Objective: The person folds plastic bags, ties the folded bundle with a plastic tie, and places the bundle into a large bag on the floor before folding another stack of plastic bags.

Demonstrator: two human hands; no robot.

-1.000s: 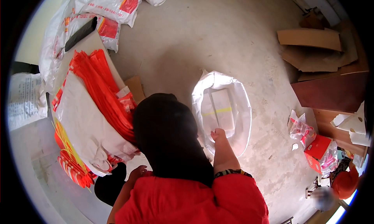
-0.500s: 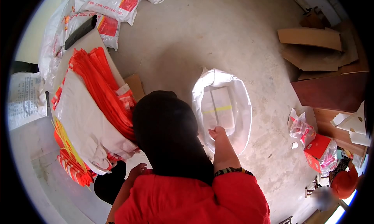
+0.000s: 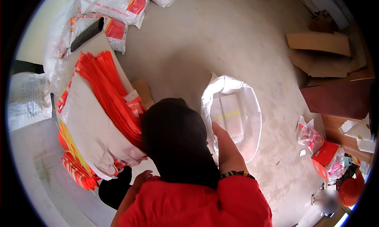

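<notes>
A white woven sack [image 3: 256,108] stands upright with its mouth held wide. Inside it lies a pale flat package [image 3: 233,126] with a yellow band and a grey strip across it. My right hand [image 3: 216,128] reaches into the sack along its near left wall; its fingers are too hidden to show whether they grip anything. My left hand [image 3: 143,177] hangs low beside my black-clothed leg [image 3: 173,140], fingers slightly apart and nothing visible in it. Close to that hand is a stack of white bags with red strips [image 3: 106,128].
Full white and red sacks [image 3: 114,8] lie at the upper left, beside a dark roll [image 3: 87,34]. Flattened cardboard [image 3: 319,45] rests on a brown cabinet [image 3: 335,95] at right. A red box [image 3: 325,153] and plastic bags stand below. Another person [image 3: 351,189] is at the lower right.
My right hand has moved from over the package to the sack's left inner wall. The whole view has shifted slightly, putting things a little lower and farther right. My left hand stays beside my leg.
</notes>
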